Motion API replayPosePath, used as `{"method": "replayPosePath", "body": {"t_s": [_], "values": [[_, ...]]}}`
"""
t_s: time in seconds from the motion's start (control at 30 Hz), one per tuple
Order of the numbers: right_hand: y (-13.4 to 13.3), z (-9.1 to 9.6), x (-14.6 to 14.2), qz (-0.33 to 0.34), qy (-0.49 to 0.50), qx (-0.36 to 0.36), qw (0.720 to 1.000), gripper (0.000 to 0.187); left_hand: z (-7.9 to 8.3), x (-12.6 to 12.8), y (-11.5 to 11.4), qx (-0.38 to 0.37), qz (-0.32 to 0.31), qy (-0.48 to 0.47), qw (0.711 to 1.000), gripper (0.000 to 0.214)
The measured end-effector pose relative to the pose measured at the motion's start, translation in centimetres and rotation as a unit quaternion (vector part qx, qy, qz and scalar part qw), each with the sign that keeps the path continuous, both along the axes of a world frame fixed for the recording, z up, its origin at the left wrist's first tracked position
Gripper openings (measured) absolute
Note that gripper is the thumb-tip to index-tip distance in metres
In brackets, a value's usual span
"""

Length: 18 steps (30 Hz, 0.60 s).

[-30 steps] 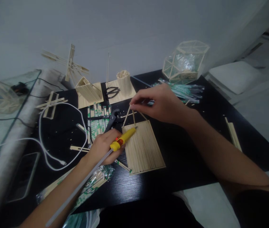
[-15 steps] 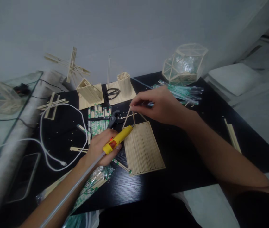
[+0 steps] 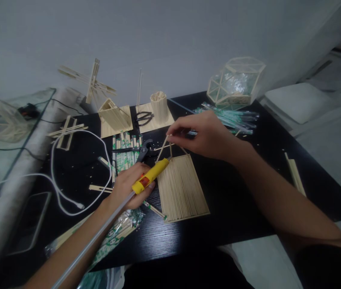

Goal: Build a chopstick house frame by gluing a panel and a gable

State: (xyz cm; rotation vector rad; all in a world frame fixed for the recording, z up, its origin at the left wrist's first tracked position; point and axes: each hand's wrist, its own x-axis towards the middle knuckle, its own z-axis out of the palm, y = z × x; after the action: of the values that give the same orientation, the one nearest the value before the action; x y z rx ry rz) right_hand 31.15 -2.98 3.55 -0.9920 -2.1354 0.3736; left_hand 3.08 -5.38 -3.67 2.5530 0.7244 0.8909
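Observation:
My left hand [image 3: 132, 186] is closed round a yellow hot glue gun [image 3: 151, 176], with a long translucent glue stick [image 3: 95, 237] running out of its back over my forearm. The gun's nozzle points at the far edge of a flat panel of wooden sticks [image 3: 184, 188] lying on the table. From that edge a few thin sticks [image 3: 162, 148] rise and lean together. At their top my right hand [image 3: 199, 130] pinches a stick end between thumb and fingertips. The nozzle tip is close to the foot of the middle stick; whether it touches cannot be seen.
Black-handled pliers [image 3: 143, 151] lie on wrapped chopsticks [image 3: 125, 160] beyond my left hand. Two stick-built holders, one box-like [image 3: 114, 114] and one round [image 3: 159, 108], stand at the back. A white cable [image 3: 53, 176] loops at left; a stick-framed polyhedron [image 3: 236, 82] stands back right.
Both hands hold nearly the same pose, the glue gun still at the panel's far edge. The view has shifted very slightly.

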Motion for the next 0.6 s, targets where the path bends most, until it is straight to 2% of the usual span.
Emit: {"method": "replayPosePath", "body": {"t_s": [0.33, 0.6], "values": [[0.1, -0.2, 0.0, 0.001, 0.037, -0.039, 0.999, 0.007, 0.3, -0.3, -0.1, 0.033, 0.009, -0.019, 0.999, 0.01], [0.3, -0.2, 0.1, 0.01, 0.059, -0.056, 0.997, 0.008, 2.1, -0.8, -0.5, 0.069, 0.057, -0.029, 0.996, 0.015]]}}
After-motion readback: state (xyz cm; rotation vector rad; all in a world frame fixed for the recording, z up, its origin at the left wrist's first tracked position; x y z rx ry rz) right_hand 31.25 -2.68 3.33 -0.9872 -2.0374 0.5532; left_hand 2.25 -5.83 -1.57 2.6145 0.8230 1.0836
